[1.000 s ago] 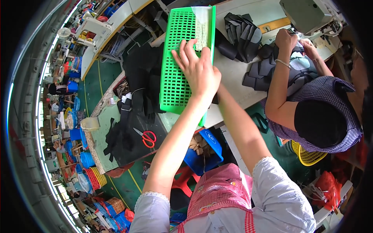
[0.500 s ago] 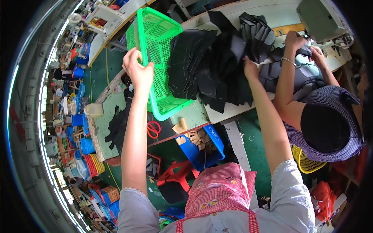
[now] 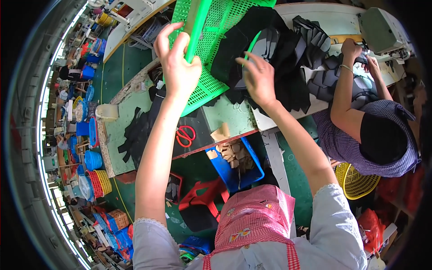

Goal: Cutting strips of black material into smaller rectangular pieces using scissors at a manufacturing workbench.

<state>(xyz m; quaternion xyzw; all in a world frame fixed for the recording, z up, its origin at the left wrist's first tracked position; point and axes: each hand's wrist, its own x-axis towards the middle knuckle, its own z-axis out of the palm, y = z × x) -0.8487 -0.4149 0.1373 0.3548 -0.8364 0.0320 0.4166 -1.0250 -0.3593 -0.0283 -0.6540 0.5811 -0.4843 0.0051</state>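
Observation:
My left hand (image 3: 180,67) grips the near-left rim of a green plastic mesh basket (image 3: 204,85), thumb and fingers closed round it. The basket is tilted over the worktable. Black cut fabric pieces (image 3: 281,90) lie in a heap at its right side, spilling onto the tabletop. My right hand (image 3: 261,78) is at the heap, fingers spread and bent, the fingertips beside a narrow green edge that shows among the dark pieces. Whether they touch that edge I cannot tell. Part of the basket is cut off at the top of the view.
A co-worker (image 3: 378,135) handles dark pieces at a sewing machine (image 3: 382,29) on the right. Red-handled scissors (image 3: 185,136) lie on the table. Below its edge are a blue bin (image 3: 256,173) of tan scraps, a red stool (image 3: 204,193) and a yellow basket (image 3: 357,182).
The basket has moved up and to the right with my left hand and tilted further. My right hand has left the far side of the black heap and moved left toward the basket.

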